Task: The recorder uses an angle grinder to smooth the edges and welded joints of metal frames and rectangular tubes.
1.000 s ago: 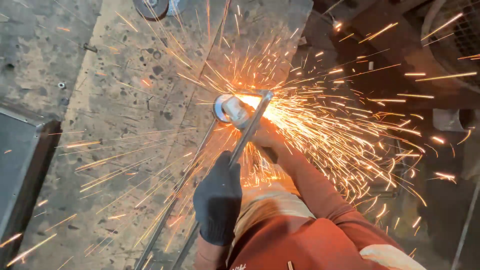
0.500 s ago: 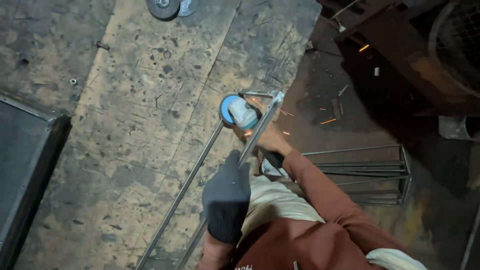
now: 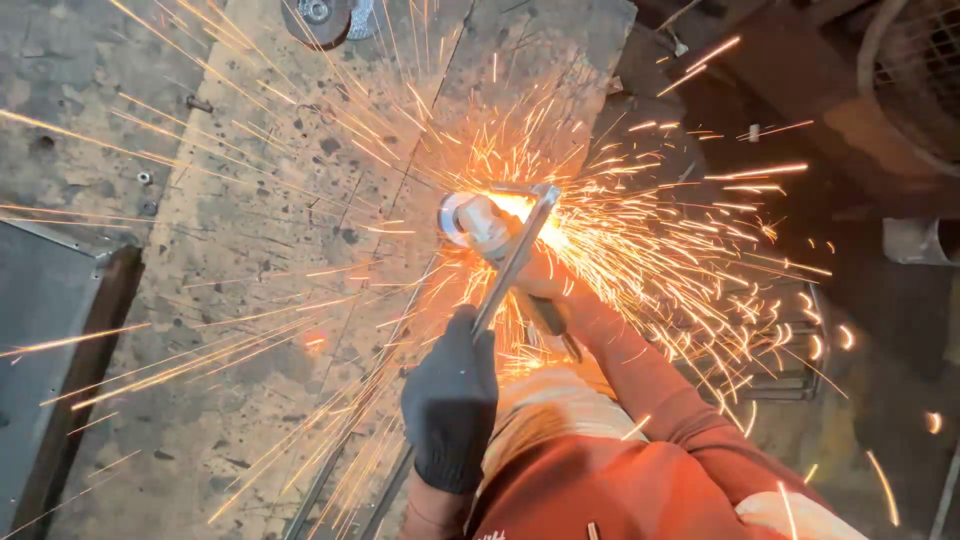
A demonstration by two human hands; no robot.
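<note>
Grimy concrete floor (image 3: 90, 110) with a worn wooden bench (image 3: 250, 300) running up the middle, a dark metal box edge (image 3: 60, 330) off at 9 o'clock and a spare disc (image 3: 318, 18) up at 12.

Going left to right: sparks (image 3: 640, 230) fan out everywhere from dead centre. The left hand (image 3: 450, 405), in a dark glove, sits at about 6 o'clock from the spark source, its grip clenched round the steel frame (image 3: 515, 255), a thin bar that runs down toward the bottom edge. Just past it, the grinder (image 3: 470, 220) is biting the frame's top corner. The right hand (image 3: 545, 280) is at 3 o'clock of the glove, mostly lost in glare, but it looks wrapped tight around the grinder's body. Further right, a wire rack (image 3: 790, 370) sits in the dark.

My take: that bar is stiff, fairly light, springy along its length, and hot near the cut. Best held low, well away from the corner, like the glove does now.
</note>
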